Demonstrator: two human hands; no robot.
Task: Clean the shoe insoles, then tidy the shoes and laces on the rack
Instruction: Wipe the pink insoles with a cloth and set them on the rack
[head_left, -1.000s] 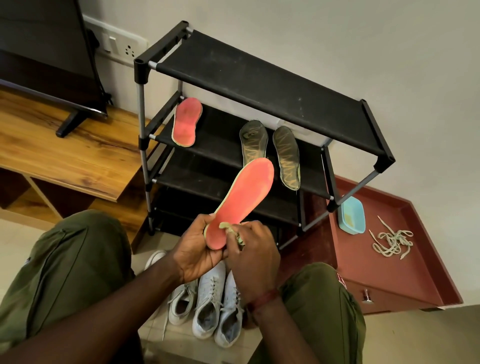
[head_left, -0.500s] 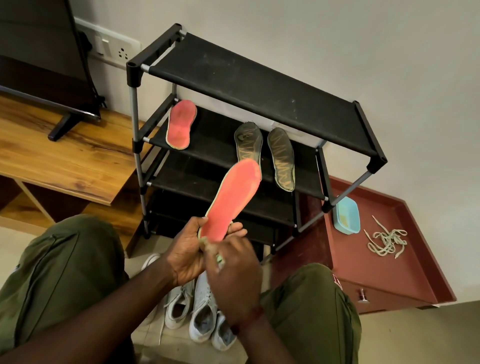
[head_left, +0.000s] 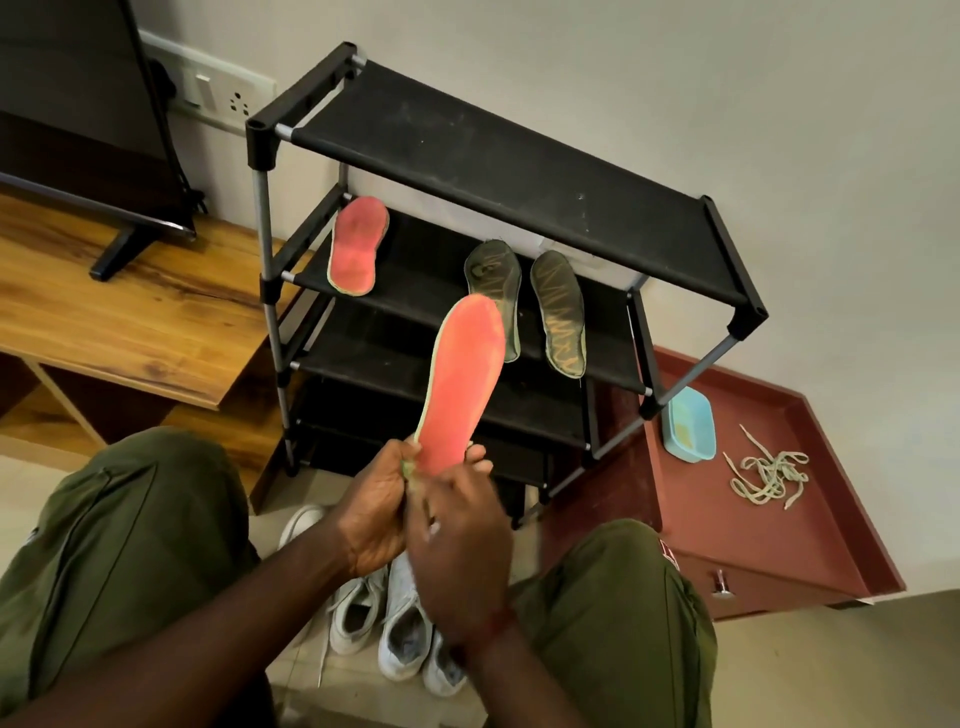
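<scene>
- The shoes (head_left: 400, 629) lie on the floor between the knees, right under the hands. Dirt wiped loose would likely drop into their openings, so work a little forward of them.
- The right hand (head_left: 457, 551) is over the insole's heel, blurred. Its fingers look curled, but I cannot tell whether they pinch a cloth or anything else.
- The left hand (head_left: 374, 509) is clamped on the heel of the insole (head_left: 462, 384), whose toe rises toward the rack (head_left: 519, 171).
- Held by the heel alone, the toe end will probably flex under pressure. Back it with the fingers and stroke heel to toe, one way.
- On the rack's second shelf a red insole (head_left: 357, 247) lies at the left end. Two dark insoles (head_left: 561, 312) lie toward the right, overhanging the front edge. The held one seems to belong beside its red mate.
- On the cabinet (head_left: 779, 545) the dish (head_left: 690, 423) sits at the left edge and the laces (head_left: 769, 478) nearer the back. Leave both for later.
</scene>
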